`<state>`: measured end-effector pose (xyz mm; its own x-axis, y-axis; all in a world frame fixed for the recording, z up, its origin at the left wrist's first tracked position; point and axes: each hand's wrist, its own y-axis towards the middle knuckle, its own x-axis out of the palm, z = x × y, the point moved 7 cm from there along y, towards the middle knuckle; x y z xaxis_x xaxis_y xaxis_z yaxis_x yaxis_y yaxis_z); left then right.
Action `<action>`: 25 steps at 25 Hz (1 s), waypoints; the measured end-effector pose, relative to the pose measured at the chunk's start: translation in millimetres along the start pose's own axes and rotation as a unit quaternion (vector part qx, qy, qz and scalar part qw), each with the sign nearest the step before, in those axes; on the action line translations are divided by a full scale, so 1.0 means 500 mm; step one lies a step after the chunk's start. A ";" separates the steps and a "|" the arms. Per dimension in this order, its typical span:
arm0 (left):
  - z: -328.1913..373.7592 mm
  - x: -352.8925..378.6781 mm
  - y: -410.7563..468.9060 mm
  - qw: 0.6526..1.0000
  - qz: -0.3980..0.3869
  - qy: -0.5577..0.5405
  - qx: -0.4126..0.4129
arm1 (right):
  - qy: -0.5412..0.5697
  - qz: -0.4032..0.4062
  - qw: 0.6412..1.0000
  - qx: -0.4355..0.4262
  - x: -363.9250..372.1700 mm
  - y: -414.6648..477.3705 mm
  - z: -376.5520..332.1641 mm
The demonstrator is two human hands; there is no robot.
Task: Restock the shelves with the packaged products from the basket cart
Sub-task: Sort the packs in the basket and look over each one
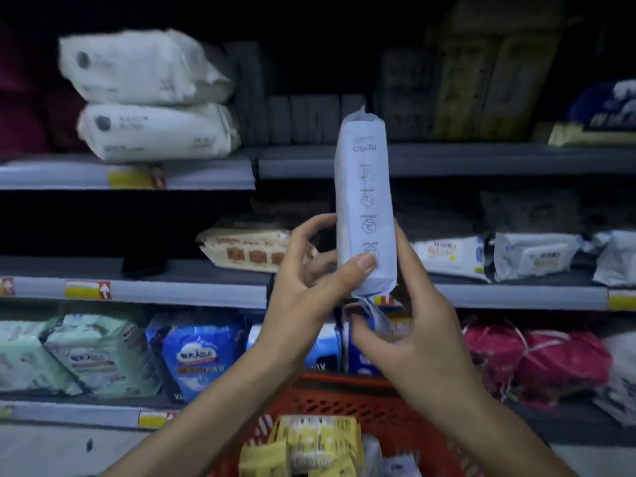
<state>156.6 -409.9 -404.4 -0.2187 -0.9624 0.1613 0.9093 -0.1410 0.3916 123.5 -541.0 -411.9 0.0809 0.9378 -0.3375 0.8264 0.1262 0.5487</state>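
I judge the restocking to be part done at best: the pack [364,208] is out of the basket [364,401] but not yet on any shelf, and yellow packs [309,438] lie in the basket below, so more rounds are left. The shelves ahead already carry goods; the middle shelf [172,287] shows a dark gap on its left, though I cannot tell whether this pack belongs there. The pack stands upright in the air above the basket, in front of the middle and upper shelves. My left grip [309,280] pinches its lower part, thumb on the near face, fingers behind; my right grip [406,325] curls round its right edge and foot, thumb tucked under by the loose flap. The pack is long, slim, pale blue and soft-wrapped, crimped at the top, with a row of small round icons and lettering that reads upside down, so I judge it to be inverted
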 end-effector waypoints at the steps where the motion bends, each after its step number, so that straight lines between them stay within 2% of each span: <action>1: 0.025 -0.004 0.019 1.000 0.014 0.001 0.010 | -0.015 0.029 0.999 -0.017 -0.004 0.029 -0.015; 5: 0.106 -0.028 0.099 0.998 0.053 0.017 0.022 | -0.049 0.086 0.993 -0.068 -0.001 0.146 -0.073; 9: 0.145 -0.057 0.205 0.999 0.022 0.022 0.008 | -0.039 0.141 0.988 -0.049 -0.004 0.268 -0.098; 13: 0.173 -0.098 0.316 0.994 0.018 0.108 0.030 | -0.006 0.133 0.989 -0.057 0.008 0.399 -0.108; 17: 0.207 -0.130 0.427 0.990 0.049 0.130 0.027 | -0.046 0.174 0.982 -0.050 0.027 0.528 -0.104; 19: 0.207 -0.158 0.496 0.985 0.100 0.141 0.004 | -0.090 0.190 0.978 -0.017 0.039 0.614 -0.088; 22: 0.186 -0.197 0.541 0.959 0.189 0.198 -0.070 | -0.141 0.102 0.977 0.122 0.084 0.722 -0.024; 23: 0.180 -0.194 0.531 0.955 0.192 0.212 -0.084 | -0.157 0.073 0.974 0.145 0.095 0.737 -0.007; 25: 0.164 -0.183 0.504 0.954 0.180 0.223 -0.093 | -0.203 0.051 0.969 0.131 0.096 0.740 -0.005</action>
<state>376.8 -338.4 -245.9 0.2532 -0.9535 -0.1636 0.9535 0.2174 0.2088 431.5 -448.6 -223.2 0.3378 0.7303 -0.5937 0.9116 -0.0967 0.3996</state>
